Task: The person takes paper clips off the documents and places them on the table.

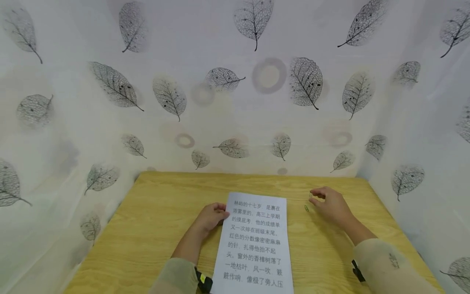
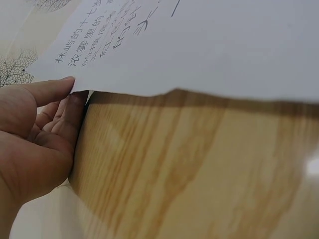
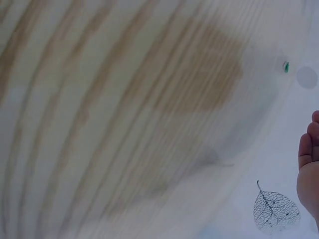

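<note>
A white sheet of paper (image 1: 257,241) with printed Chinese text lies on the table in the head view. My left hand (image 1: 211,216) pinches its left edge near the top corner, thumb above and fingers beneath. In the left wrist view, the edge of the paper (image 2: 199,64) beside that hand (image 2: 45,129) stands slightly raised. Right of the paper, my right hand (image 1: 332,204) pinches a small, thin paper clip (image 1: 311,195) between thumb and forefinger. A green paper clip (image 1: 307,208) rests on the table just below those fingertips. Only part of the right hand (image 3: 310,164) shows in the right wrist view.
The wood-grain table (image 1: 154,228) extends to both sides of the paper. Behind it and at the sides hangs a pale curtain (image 1: 227,114) printed with dark leaves. Each forearm wears a dark strap (image 1: 203,281) near the sleeve.
</note>
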`<state>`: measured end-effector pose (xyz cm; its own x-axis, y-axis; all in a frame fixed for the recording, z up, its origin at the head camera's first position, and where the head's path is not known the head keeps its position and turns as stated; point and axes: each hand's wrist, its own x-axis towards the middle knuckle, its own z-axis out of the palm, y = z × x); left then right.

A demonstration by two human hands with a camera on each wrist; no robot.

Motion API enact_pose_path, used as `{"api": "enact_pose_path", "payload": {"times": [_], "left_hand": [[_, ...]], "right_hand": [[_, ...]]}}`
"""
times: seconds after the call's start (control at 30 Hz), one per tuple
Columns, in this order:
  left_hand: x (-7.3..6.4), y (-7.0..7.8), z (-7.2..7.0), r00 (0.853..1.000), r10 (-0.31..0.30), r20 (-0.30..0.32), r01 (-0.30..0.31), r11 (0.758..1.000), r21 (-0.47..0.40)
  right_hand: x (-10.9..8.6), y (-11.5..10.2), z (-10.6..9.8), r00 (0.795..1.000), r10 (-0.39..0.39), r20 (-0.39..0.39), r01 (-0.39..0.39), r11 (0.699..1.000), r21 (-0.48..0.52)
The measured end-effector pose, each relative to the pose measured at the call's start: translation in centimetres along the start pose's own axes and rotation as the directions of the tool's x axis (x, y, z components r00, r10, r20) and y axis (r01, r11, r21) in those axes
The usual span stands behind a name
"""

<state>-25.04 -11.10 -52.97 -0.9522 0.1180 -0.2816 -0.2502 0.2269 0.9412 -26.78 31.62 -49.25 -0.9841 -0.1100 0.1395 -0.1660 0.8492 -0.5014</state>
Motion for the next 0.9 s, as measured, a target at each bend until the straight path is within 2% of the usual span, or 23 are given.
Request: {"api": "enact_pose_path", "payload": {"times": [0.13,0.3,0.63,0.9], "left_hand": [[0.1,0.1,-0.1,1.000,0.005,-0.010,-0.005,1.000,0.003],[0.3,0.0,-0.1,1.000,0.005,-0.009,-0.005,1.000,0.004],[0.3,0.0,-0.1,1.000,0.002,-0.008,-0.002,1.000,0.009],[0.1,0.0,0.0,1.000,-0.010,-0.014,0.010,1.000,0.013]], "right_hand": [[0.0,1.1,0.0,0.998,0.012,0.055,-0.012,1.000,0.000],[0.1,2.0,0.6,0.994,-0.016,0.110,0.019,0.999,-0.029],[0.3,3.0,1.4,0.988,-0.072,0.138,0.087,0.990,-0.111],[-0.1,2.7,1.2,0.986,-0.064,0.154,0.078,0.994,-0.082]]}}
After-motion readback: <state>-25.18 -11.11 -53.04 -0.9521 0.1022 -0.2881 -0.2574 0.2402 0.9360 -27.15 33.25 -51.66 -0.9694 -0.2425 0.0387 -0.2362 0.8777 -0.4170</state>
